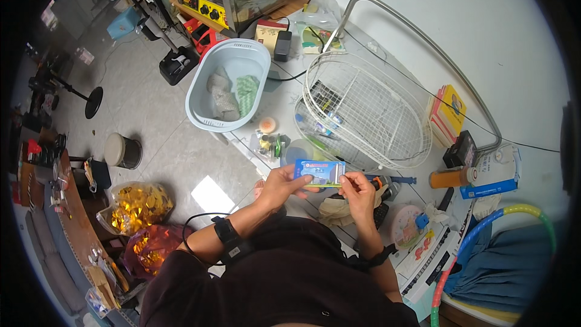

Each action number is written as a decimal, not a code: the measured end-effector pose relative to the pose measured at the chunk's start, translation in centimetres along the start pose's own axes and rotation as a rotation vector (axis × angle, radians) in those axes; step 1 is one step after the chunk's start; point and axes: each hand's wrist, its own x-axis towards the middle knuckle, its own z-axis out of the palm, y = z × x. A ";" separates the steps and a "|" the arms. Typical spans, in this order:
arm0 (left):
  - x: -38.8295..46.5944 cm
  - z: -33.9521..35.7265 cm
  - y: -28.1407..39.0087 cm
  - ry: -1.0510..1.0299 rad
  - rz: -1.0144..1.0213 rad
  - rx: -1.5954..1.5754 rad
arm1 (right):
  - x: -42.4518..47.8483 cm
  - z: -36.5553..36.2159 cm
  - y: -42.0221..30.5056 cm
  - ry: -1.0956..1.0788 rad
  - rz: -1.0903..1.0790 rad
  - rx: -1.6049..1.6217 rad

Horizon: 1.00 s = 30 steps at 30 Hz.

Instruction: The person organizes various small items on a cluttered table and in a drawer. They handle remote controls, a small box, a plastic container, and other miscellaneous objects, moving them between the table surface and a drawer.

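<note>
Between my two hands is a blue printed card (pixel 322 171) with a building pictured on it and some writing. My left hand (pixel 282 185) grips its left end, the thumb lying across the face. At the right end, my right hand (pixel 361 193) pinches the lower corner between thumb and fingers. Whether it is one card or a thin stack, I cannot tell. Just beyond the card stands a white wire basket (pixel 367 113) with several small things under or inside it. A beige cloth item (pixel 338 211) lies below the card, partly hidden by my right hand.
A light blue plastic basin (pixel 196 95) holding grey and green cloths stands at the table's left edge. Behind it sits a glass-sided roller machine (pixel 204 7). An orange-brown jar (pixel 449 178), books (pixel 449 109) and a coloured hoop (pixel 472 225) are to the right. Bags of gold foil (pixel 140 206) lie left.
</note>
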 end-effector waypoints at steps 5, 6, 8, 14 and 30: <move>0.1 0.1 0.0 0.005 0.002 0.002 | 0.2 -0.1 0.4 0.010 0.009 -0.002; 0.2 0.2 0.1 0.005 0.000 0.000 | 0.2 -0.1 0.4 0.009 0.010 -0.005; 0.2 0.2 0.0 0.004 0.001 -0.002 | 0.2 -0.2 0.4 0.008 0.013 -0.013; 0.5 0.3 -0.2 0.013 0.005 -0.015 | 0.5 -0.4 0.6 -0.001 0.011 -0.026; 0.9 0.5 -0.4 0.045 0.005 -0.058 | 0.8 -0.5 0.6 -0.004 0.014 -0.018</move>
